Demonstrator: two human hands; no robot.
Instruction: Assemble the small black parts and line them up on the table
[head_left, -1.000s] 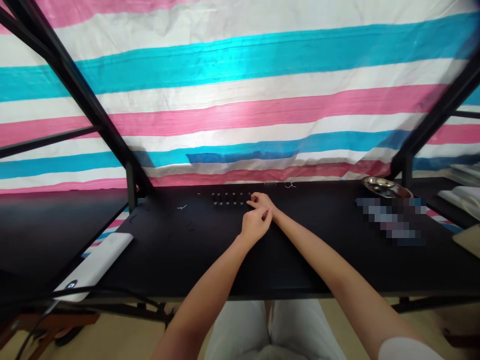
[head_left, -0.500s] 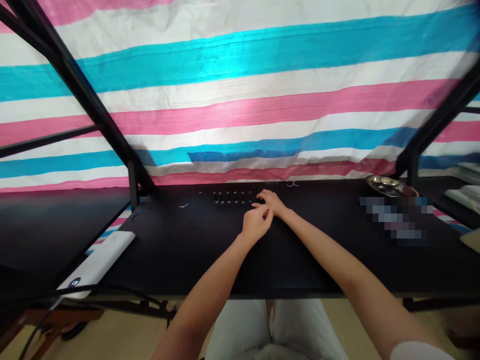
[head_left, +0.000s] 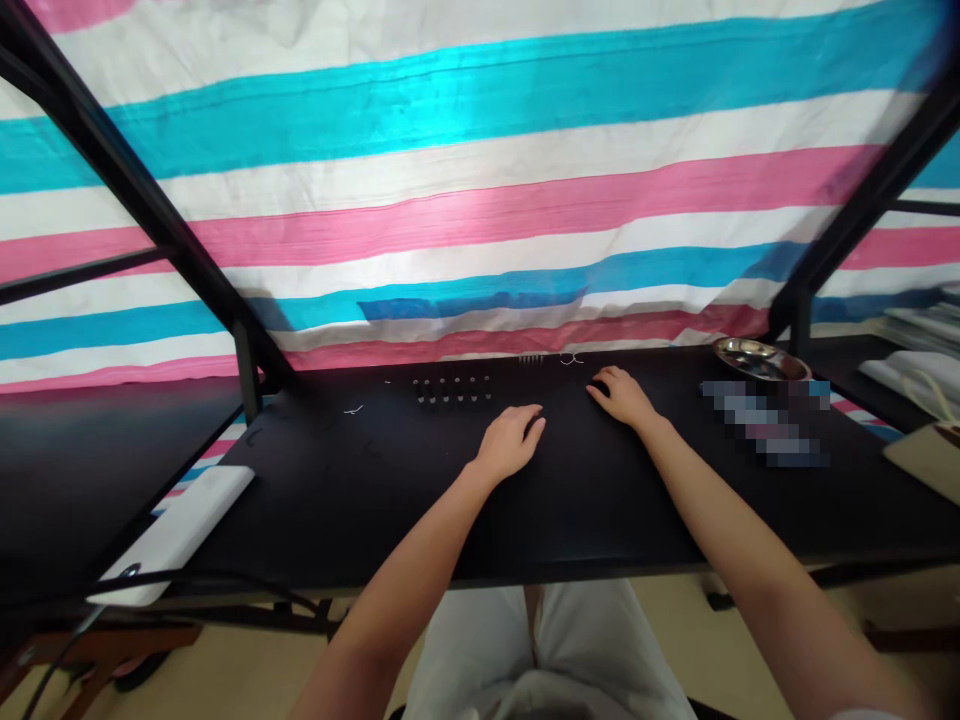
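My left hand (head_left: 511, 442) rests low over the black tabletop (head_left: 390, 500), its thumb apart from the fingers and no held thing visible. To its upper left stand two rows of small dark pieces with silvery ends (head_left: 445, 390); they are too small to name. My right hand (head_left: 624, 398) is further right, fingers bent and spread near the tabletop, with nothing visible in them. Beyond the hands, a short row of thin silvery pieces (head_left: 531, 359) lies by the back edge, beside a curled white string (head_left: 571, 359).
A shiny metal dish (head_left: 761, 360) sits at the back right, with a blurred-out patch (head_left: 765, 425) before it. On the left lies a white power strip (head_left: 180, 535) with a black cable. Another white scrap (head_left: 353, 410) is on the table. Striped sheeting (head_left: 480, 190) hangs behind.
My hands were close together by the right end of the rows. Now they are apart: the right hand has moved right and the left hand's fingers have opened. The view has shifted slightly.
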